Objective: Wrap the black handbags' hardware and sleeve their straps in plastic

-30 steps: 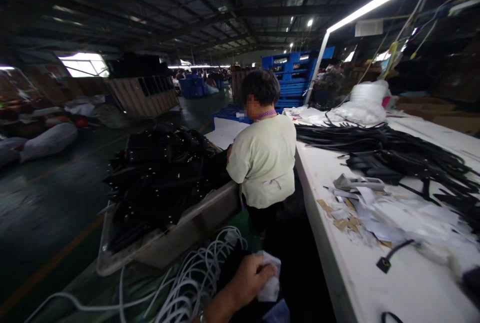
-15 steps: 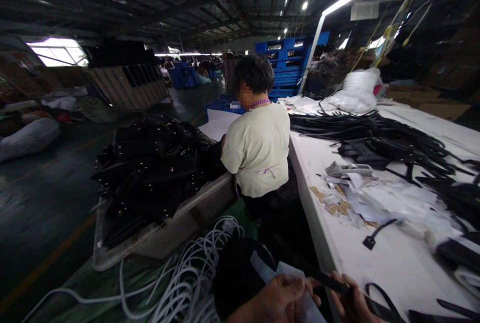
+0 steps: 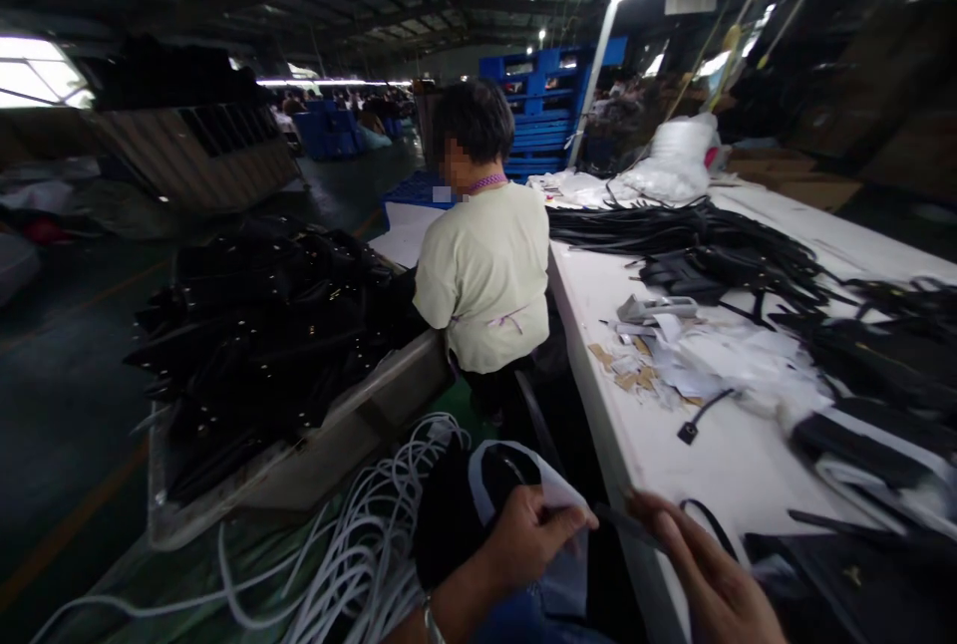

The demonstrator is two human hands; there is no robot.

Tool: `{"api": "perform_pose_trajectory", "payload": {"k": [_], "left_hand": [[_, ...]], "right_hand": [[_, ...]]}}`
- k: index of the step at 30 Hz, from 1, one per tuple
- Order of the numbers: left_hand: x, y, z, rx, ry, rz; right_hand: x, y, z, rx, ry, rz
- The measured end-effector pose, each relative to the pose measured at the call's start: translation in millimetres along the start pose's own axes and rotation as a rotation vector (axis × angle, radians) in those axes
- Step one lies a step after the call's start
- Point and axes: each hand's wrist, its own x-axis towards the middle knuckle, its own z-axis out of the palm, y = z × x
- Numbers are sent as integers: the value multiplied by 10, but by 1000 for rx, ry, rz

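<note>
My left hand point(image 3: 523, 539), with a bracelet at its wrist, is closed on a strip of thin white wrapping point(image 3: 560, 484) that loops up and hangs below the fingers. To its right, my right hand point(image 3: 703, 564) pinches a dark strap point(image 3: 624, 527) that stretches between the two hands. Below and behind the left hand sits a black item point(image 3: 445, 514), partly hidden by the hand and the wrapping. On the white table point(image 3: 598, 325) to the right lie a short black strap with a square tab point(image 3: 688, 432) and crumpled white sheets point(image 3: 737, 355).
A person in a pale shirt point(image 3: 489, 275) stands ahead, facing away. A bin point(image 3: 314, 475) of black bags point(image 3: 276, 325) is at the left, with coiled white tubing point(image 3: 366, 524) before it. Black straps point(image 3: 673, 225) and a tape dispenser point(image 3: 658, 308) lie on the table.
Both hands have moved up, and the white wrapping now arches in a loop above my left hand. The view has turned slightly right, shifting the surroundings left.
</note>
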Motion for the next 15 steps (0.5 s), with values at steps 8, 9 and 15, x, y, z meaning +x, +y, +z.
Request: {"api": "perform_pose_trajectory", "payload": {"k": [8,9,15], "left_hand": [[-77,-115,268,131,-235,-93],[-70,-128,229,50,-188,-139],[62,-48,-33,-596,313,-250]], "right_hand": [[346,-266,366,223,-237,-104],[342,-253,340,281,-172,-104],[167,-65,147,188,8,-81]]}}
